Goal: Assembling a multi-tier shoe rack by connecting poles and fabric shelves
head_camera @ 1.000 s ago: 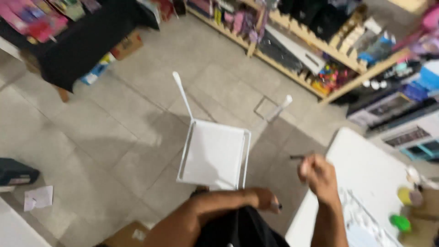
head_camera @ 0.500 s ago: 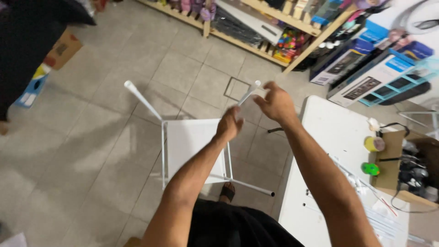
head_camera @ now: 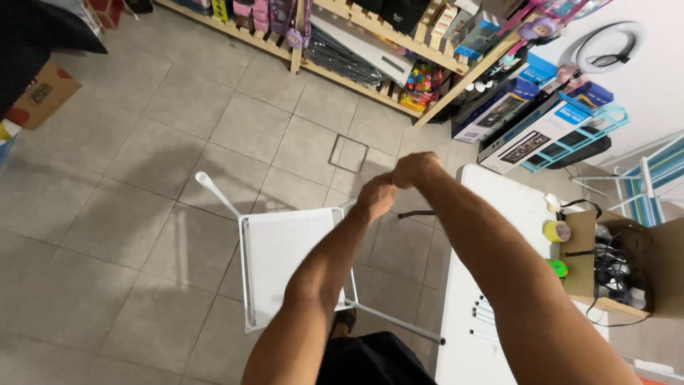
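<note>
Both fists are closed together above the white frame (head_camera: pixel 285 267): the left hand (head_camera: pixel 375 196) and right hand (head_camera: pixel 415 168) touch, but what is gripped cannot be told. The frame's upturned leg (head_camera: pixel 214 191) is probably best steadied throughout. Right of the frame, a white table (head_camera: pixel 499 214) crowds the space.

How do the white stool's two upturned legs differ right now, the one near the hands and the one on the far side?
The near leg is gripped at its tip by the left hand and right hand, which hide its end; the far leg stands free, untouched. The far leg shows a rounded white cap at its tip; the near leg's tip cannot be seen. Both are thin white tubes rising from the white stool, which lies upturned on the tiled floor.
</note>
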